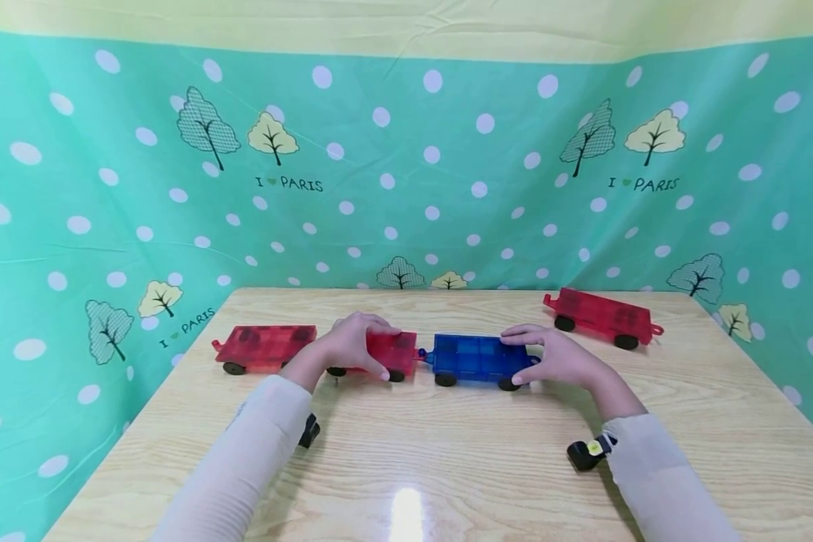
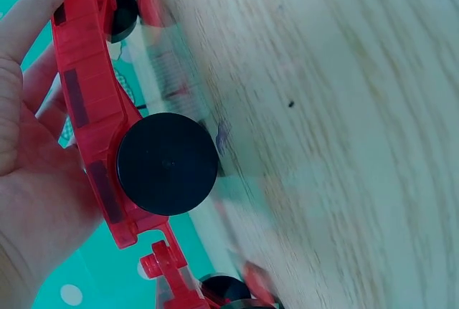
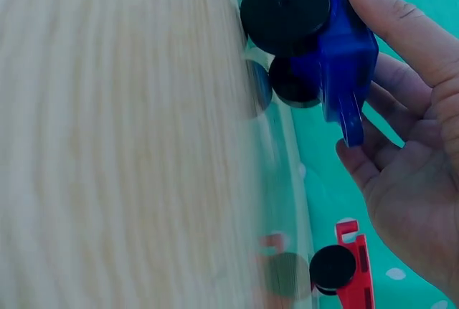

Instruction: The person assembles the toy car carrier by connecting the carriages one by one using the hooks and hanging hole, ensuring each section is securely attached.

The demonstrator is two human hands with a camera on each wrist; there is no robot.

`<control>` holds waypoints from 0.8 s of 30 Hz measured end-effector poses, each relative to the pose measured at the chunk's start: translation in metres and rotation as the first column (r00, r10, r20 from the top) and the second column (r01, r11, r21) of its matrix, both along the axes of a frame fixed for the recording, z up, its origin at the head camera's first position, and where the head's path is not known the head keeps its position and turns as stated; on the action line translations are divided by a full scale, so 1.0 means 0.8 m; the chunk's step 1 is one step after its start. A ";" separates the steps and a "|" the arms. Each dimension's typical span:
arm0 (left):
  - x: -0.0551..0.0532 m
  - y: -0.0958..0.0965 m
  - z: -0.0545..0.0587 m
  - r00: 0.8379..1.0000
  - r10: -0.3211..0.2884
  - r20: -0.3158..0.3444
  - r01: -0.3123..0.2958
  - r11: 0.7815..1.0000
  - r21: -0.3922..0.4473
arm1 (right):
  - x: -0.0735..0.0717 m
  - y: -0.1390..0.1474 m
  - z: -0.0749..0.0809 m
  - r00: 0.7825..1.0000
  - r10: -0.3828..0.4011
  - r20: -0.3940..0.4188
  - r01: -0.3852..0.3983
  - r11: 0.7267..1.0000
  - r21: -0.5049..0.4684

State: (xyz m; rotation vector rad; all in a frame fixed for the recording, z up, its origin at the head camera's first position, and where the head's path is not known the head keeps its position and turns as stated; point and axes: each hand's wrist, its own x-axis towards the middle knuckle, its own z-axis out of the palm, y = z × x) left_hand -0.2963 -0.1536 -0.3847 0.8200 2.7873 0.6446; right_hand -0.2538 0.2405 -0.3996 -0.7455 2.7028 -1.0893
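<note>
My left hand (image 1: 345, 345) grips a red toy train car (image 1: 398, 351) with black wheels, thumb on its near side and fingers over the far side. Its right end meets the hook of a blue toy train car (image 1: 467, 357); whether the two are linked I cannot tell. Around the right end of that blue car, my right hand (image 1: 564, 363) pinches its sides between thumb and fingers. In the right wrist view the thumb (image 3: 401, 18) lies on the blue body. Both cars stand in line on the table.
Another red car (image 1: 264, 345) stands left of my left hand, its right end partly hidden. One more red car (image 1: 603, 312) sits angled at the back right. The wooden table (image 1: 474, 459) backs onto a green dotted cloth (image 1: 406, 218).
</note>
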 end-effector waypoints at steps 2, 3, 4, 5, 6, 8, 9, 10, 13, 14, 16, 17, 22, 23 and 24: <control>0.000 0.000 -0.001 1.000 -0.002 -0.003 0.002 1.000 0.000 | 0.001 0.003 0.000 1.000 -0.009 -0.006 0.009 1.000 0.006; 0.000 -0.001 -0.001 1.000 -0.004 -0.004 0.004 1.000 0.001 | 0.001 0.005 0.001 1.000 -0.018 -0.007 0.018 1.000 0.011; 0.000 -0.001 -0.001 1.000 -0.005 -0.004 0.005 1.000 0.003 | 0.002 0.006 0.002 1.000 -0.029 -0.009 0.029 0.999 0.015; 0.000 -0.001 -0.001 1.000 -0.006 -0.004 0.006 1.000 0.005 | 0.003 0.008 0.003 0.999 -0.040 -0.011 0.040 0.999 0.017; 0.000 -0.001 -0.001 1.000 -0.006 -0.003 0.006 1.000 0.005 | 0.004 0.010 0.004 0.999 -0.051 -0.013 0.051 0.999 0.013; 0.001 -0.001 0.000 1.000 -0.004 0.002 0.004 1.000 0.007 | 0.006 0.013 0.006 0.997 -0.071 -0.020 0.071 0.997 -0.002; 0.001 -0.001 0.000 1.000 -0.003 0.005 0.003 1.000 0.010 | 0.006 0.015 0.006 0.997 -0.075 -0.025 0.075 0.997 -0.013; 0.001 -0.002 0.001 1.000 -0.001 0.008 0.001 1.000 0.011 | 0.007 0.016 0.007 0.996 -0.081 -0.029 0.080 0.996 -0.028; 0.002 -0.002 0.002 1.000 0.002 0.015 -0.002 1.000 0.015 | 0.008 0.020 0.007 0.995 -0.094 -0.036 0.091 0.993 -0.080; 0.002 -0.002 0.002 1.000 0.003 0.015 -0.003 1.000 0.017 | 0.008 0.022 0.007 0.995 -0.099 -0.032 0.095 0.990 -0.102; 0.001 -0.002 0.002 1.000 0.004 0.017 -0.004 1.000 0.020 | 0.009 0.024 0.006 0.994 -0.103 -0.030 0.098 0.985 -0.144; 0.001 -0.002 0.002 1.000 0.004 0.017 -0.004 1.000 0.022 | 0.009 0.025 0.007 0.994 -0.102 -0.029 0.096 0.982 -0.163; 0.000 -0.002 0.001 1.000 -0.003 0.008 0.003 1.000 0.017 | 0.015 0.031 0.010 0.993 -0.108 -0.050 0.094 0.970 -0.224; 0.000 -0.001 0.000 1.000 -0.006 0.006 0.006 1.000 0.015 | 0.017 0.032 0.011 0.992 -0.111 -0.058 0.095 0.968 -0.231; 0.000 -0.001 0.000 1.000 -0.008 0.004 0.008 1.000 0.014 | 0.018 0.033 0.012 0.990 -0.117 -0.073 0.097 0.967 -0.235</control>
